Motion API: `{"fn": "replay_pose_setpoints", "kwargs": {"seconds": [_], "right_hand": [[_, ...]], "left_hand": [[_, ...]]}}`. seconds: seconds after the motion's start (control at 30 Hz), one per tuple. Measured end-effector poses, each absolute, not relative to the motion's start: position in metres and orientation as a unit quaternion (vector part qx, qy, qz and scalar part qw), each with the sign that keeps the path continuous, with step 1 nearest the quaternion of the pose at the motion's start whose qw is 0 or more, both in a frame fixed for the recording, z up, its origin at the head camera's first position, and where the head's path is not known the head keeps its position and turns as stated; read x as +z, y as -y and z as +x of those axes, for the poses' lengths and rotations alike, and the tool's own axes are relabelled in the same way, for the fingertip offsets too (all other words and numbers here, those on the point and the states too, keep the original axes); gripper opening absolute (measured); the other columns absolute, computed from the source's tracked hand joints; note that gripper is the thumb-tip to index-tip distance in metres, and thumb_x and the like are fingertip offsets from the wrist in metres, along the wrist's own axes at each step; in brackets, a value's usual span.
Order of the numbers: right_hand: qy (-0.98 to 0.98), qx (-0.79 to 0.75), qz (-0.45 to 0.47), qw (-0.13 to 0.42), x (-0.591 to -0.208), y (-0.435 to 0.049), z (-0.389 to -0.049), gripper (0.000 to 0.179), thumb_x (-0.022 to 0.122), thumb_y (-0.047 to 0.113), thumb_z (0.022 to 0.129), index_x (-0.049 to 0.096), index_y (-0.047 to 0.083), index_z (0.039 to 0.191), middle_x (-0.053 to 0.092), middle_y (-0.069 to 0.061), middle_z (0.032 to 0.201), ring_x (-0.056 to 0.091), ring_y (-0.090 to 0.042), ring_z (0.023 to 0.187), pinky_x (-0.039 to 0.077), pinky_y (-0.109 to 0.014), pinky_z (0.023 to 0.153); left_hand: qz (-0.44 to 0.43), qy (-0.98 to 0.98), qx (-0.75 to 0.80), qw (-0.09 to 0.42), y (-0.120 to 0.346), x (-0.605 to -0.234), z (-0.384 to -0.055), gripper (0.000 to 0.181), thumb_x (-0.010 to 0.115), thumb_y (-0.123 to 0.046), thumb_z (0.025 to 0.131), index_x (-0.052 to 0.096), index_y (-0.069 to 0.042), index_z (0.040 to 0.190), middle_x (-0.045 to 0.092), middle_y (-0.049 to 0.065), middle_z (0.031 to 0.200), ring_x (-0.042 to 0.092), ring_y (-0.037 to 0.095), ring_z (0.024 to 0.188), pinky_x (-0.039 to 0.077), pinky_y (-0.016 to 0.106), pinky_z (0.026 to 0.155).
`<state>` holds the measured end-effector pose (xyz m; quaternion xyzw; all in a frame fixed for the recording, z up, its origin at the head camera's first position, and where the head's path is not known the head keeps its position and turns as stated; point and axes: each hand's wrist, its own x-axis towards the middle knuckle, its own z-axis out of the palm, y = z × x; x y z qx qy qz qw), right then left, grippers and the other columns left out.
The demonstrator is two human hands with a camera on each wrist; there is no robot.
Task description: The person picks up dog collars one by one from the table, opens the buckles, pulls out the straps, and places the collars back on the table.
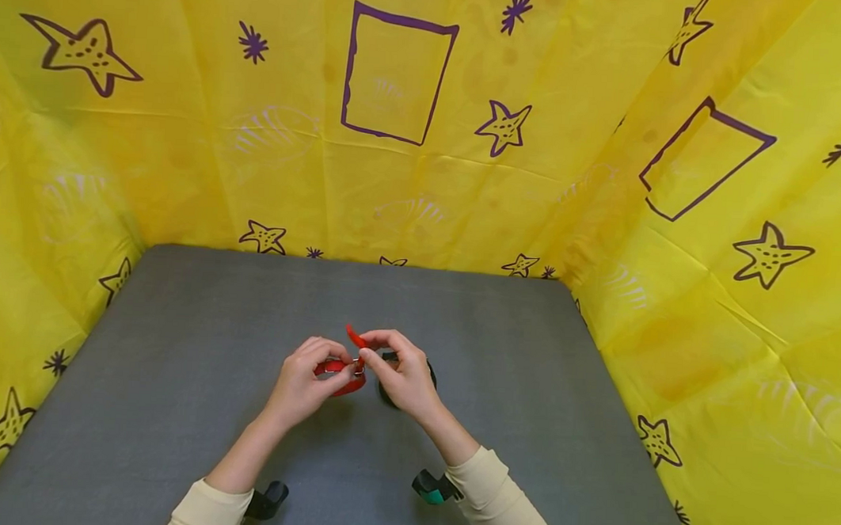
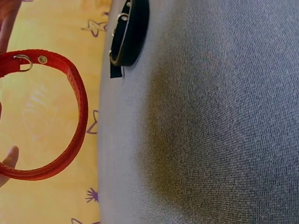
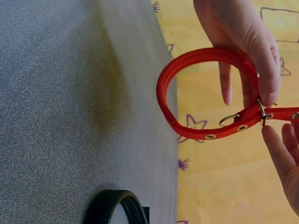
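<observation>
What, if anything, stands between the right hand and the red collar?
Nothing visible. The right hand pinches the red collar near its loose end, while the left hand holds its loop. The black collar lies on the table, not between them.

1 red buckle collar (image 3: 162,93) + 1 blk collar (image 2: 138,32) = 2 tot. Red one, R-wrist view: 1 buckle (image 3: 261,109), 1 D-ring (image 3: 222,122), min. 3 eyelets (image 3: 210,136). 1 L hand (image 1: 301,383), 1 R hand (image 1: 407,378). 2 cream sleeves (image 1: 501,497). 2 blk wrist devices (image 1: 268,500). 1 gray table (image 1: 173,345). Purple rect. outlines (image 1: 348,68) in head view: 2 whole, 1 cut off @ L edge.
</observation>
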<state>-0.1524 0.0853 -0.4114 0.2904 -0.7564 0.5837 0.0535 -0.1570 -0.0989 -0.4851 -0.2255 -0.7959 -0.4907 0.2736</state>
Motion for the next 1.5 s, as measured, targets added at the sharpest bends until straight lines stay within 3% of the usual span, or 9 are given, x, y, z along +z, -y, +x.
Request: {"fn": "replay_pose_setpoints", "kwargs": {"seconds": [0.23, 0.43, 0.63, 0.7, 0.87, 1.0, 1.13, 1.3, 1.5], "right_hand": [[0.749, 0.581, 0.313, 0.062, -0.411, -0.084, -0.152, 0.018, 0.063, -0.004, 0.092, 0.063, -0.007, 0.109, 0.064, -0.019, 0.103, 0.063, -0.028, 0.093, 0.057, -0.032, 0.077], [0.76, 0.55, 0.333, 0.097, -0.419, -0.08, -0.155, 0.017, 0.068, -0.001, 0.089, 0.067, -0.002, 0.106, 0.066, -0.015, 0.1, 0.062, -0.03, 0.093, 0.056, -0.045, 0.082], [0.772, 0.523, 0.343, 0.11, -0.443, -0.079, -0.17, 0.017, 0.07, 0.017, 0.092, 0.07, 0.013, 0.108, 0.068, 0.003, 0.103, 0.059, -0.016, 0.1, 0.053, -0.033, 0.088], [0.772, 0.522, 0.347, 0.106, -0.444, -0.079, -0.172, 0.018, 0.07, 0.02, 0.092, 0.07, 0.014, 0.109, 0.068, 0.004, 0.104, 0.058, -0.013, 0.102, 0.052, -0.031, 0.089], [0.776, 0.531, 0.329, 0.083, -0.443, -0.079, -0.171, 0.021, 0.071, 0.016, 0.091, 0.069, 0.014, 0.112, 0.068, 0.001, 0.107, 0.06, -0.016, 0.103, 0.051, -0.034, 0.091], [0.785, 0.532, 0.309, 0.065, -0.441, -0.084, -0.168, 0.029, 0.074, 0.01, 0.088, 0.068, 0.008, 0.115, 0.067, -0.006, 0.111, 0.061, -0.024, 0.105, 0.052, -0.041, 0.091], [0.804, 0.51, 0.303, 0.042, -0.428, -0.09, -0.159, 0.032, 0.075, 0.009, 0.086, 0.067, 0.003, 0.116, 0.067, -0.009, 0.112, 0.06, -0.027, 0.104, 0.051, -0.039, 0.09], [0.808, 0.506, 0.302, 0.002, -0.417, -0.094, -0.151, 0.03, 0.074, 0.008, 0.087, 0.067, 0.002, 0.115, 0.067, -0.01, 0.11, 0.062, -0.029, 0.1, 0.053, -0.039, 0.088], [0.796, 0.524, 0.301, 0.007, -0.418, -0.092, -0.151, 0.024, 0.073, 0.004, 0.087, 0.069, 0.0, 0.11, 0.068, -0.012, 0.103, 0.065, -0.029, 0.091, 0.055, -0.044, 0.082]], "left_hand": [[-0.213, 0.792, -0.503, 0.273, 0.097, -0.484, -0.155, 0.024, 0.082, 0.002, 0.072, 0.07, -0.015, 0.086, 0.068, -0.009, 0.085, 0.058, 0.01, 0.081, 0.048, 0.013, 0.068], [-0.201, 0.786, -0.525, 0.256, 0.094, -0.481, -0.152, 0.023, 0.083, 0.001, 0.072, 0.073, -0.011, 0.088, 0.07, -0.005, 0.086, 0.06, 0.012, 0.08, 0.049, 0.015, 0.067], [-0.178, 0.789, -0.534, 0.246, 0.088, -0.464, -0.14, 0.023, 0.082, 0.006, 0.071, 0.074, -0.006, 0.089, 0.07, 0.003, 0.083, 0.063, 0.018, 0.078, 0.05, 0.017, 0.069], [-0.164, 0.793, -0.537, 0.236, 0.086, -0.452, -0.134, 0.023, 0.082, 0.007, 0.071, 0.074, -0.003, 0.09, 0.07, 0.006, 0.083, 0.064, 0.021, 0.078, 0.052, 0.024, 0.069], [-0.138, 0.779, -0.581, 0.19, 0.086, -0.441, -0.128, 0.019, 0.078, 0.008, 0.075, 0.073, 0.003, 0.093, 0.072, 0.013, 0.088, 0.066, 0.013, 0.082, 0.056, 0.035, 0.071], [-0.115, 0.742, -0.643, 0.154, 0.089, -0.453, -0.134, 0.016, 0.075, 0.009, 0.079, 0.072, 0.006, 0.095, 0.071, 0.015, 0.093, 0.066, 0.005, 0.089, 0.057, 0.03, 0.075], [-0.076, 0.716, -0.681, 0.133, 0.094, -0.468, -0.141, 0.016, 0.074, 0.006, 0.081, 0.072, 0.005, 0.097, 0.072, 0.007, 0.092, 0.066, 0.004, 0.094, 0.055, 0.024, 0.079], [-0.067, 0.715, -0.682, 0.14, 0.098, -0.472, -0.143, 0.017, 0.076, 0.002, 0.082, 0.072, 0.004, 0.099, 0.072, 0.003, 0.092, 0.065, 0.003, 0.097, 0.053, 0.027, 0.085], [-0.073, 0.721, -0.673, 0.144, 0.098, -0.473, -0.144, 0.018, 0.076, 0.001, 0.082, 0.073, 0.002, 0.099, 0.073, 0.006, 0.093, 0.064, 0.002, 0.098, 0.053, 0.028, 0.086]]}}
